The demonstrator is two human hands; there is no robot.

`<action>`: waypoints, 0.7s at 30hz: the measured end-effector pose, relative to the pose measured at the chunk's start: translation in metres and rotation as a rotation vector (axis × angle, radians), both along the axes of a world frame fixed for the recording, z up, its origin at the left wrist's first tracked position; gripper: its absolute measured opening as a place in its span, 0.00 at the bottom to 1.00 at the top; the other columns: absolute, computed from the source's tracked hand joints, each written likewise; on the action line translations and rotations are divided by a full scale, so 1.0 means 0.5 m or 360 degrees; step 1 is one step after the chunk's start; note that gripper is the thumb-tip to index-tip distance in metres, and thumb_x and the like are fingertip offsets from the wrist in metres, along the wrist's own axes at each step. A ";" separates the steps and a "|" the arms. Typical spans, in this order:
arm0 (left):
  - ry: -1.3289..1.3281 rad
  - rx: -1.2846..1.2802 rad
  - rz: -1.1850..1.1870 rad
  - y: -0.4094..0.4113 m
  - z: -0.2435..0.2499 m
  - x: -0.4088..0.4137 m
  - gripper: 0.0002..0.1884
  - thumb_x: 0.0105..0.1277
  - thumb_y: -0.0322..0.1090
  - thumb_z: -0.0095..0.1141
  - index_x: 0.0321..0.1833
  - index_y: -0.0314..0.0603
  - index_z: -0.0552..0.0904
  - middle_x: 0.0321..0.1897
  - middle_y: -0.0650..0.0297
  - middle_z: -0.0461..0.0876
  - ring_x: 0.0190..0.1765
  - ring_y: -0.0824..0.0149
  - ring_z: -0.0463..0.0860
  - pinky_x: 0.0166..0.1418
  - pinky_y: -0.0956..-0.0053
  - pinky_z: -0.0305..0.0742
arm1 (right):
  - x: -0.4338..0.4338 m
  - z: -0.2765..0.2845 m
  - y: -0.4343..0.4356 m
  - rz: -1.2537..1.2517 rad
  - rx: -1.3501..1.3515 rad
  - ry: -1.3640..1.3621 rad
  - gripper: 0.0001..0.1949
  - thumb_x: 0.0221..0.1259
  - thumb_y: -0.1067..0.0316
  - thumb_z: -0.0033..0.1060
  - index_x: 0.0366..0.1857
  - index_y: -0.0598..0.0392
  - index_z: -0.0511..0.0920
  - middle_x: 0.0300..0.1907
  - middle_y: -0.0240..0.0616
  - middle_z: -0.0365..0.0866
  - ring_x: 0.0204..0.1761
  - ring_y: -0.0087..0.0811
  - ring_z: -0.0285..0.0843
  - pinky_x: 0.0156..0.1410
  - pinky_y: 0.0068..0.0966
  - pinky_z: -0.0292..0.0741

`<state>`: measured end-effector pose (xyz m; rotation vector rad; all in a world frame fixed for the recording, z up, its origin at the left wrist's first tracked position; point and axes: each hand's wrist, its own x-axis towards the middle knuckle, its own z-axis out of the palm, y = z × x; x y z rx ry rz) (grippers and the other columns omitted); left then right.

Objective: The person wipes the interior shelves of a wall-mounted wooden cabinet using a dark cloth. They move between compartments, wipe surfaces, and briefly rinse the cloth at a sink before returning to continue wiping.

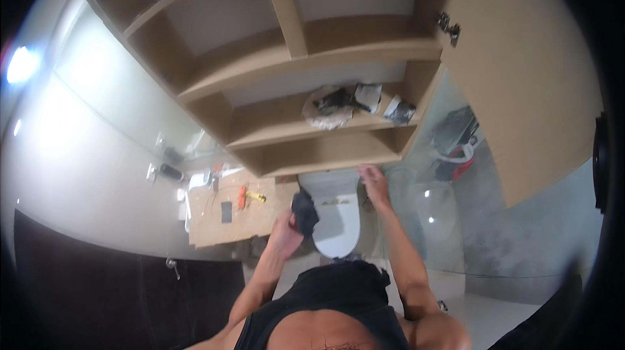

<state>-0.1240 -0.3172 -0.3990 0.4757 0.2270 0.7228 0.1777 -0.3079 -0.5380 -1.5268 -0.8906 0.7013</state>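
My left hand (287,238) holds a crumpled dark cloth or sheet (305,214), its exact material unclear, in front of the toilet. My right hand (375,186) is raised with loosely bent fingers at the bottom front edge of a wooden wall cabinet (332,156). Whether the fingertips touch that edge is hard to tell, and nothing shows in this hand. On a cabinet shelf lie a crumpled pale sheet or bag (324,118), a dark piece (337,100) and a black-and-white packet (400,111). A white toilet (337,228) with its lid down stands below the cabinet.
The cabinet door (517,81) hangs open at right on a metal hinge (448,29). Left of the toilet, a wooden board (210,230) bears an orange-and-yellow tool (249,196) and a small dark rectangle (226,212). A glass panel (425,242) and a red bucket (456,167) are at right.
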 end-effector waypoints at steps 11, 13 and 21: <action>0.0426 0.0062 0.0449 0.147 0.132 0.043 0.13 0.83 0.45 0.50 0.52 0.47 0.83 0.42 0.70 0.87 0.41 0.76 0.82 0.46 0.81 0.78 | -0.116 0.238 -0.126 0.1066 0.0153 0.1333 0.17 0.75 0.57 0.63 0.56 0.57 0.81 0.49 0.32 0.86 0.50 0.23 0.84 0.57 0.24 0.80; 0.0531 0.0051 0.0468 0.151 0.118 0.033 0.11 0.82 0.44 0.52 0.51 0.48 0.83 0.42 0.71 0.87 0.40 0.78 0.82 0.43 0.83 0.77 | -0.107 0.239 -0.132 0.0999 0.0087 0.1434 0.14 0.73 0.60 0.66 0.54 0.56 0.81 0.46 0.30 0.85 0.47 0.21 0.83 0.54 0.22 0.80; 0.0443 0.0305 0.0484 0.142 0.093 0.019 0.10 0.77 0.41 0.56 0.56 0.51 0.81 0.49 0.70 0.86 0.52 0.72 0.82 0.58 0.72 0.77 | -0.139 0.258 -0.127 0.0580 0.0095 0.1402 0.07 0.68 0.65 0.72 0.44 0.51 0.83 0.38 0.26 0.79 0.42 0.18 0.76 0.50 0.19 0.73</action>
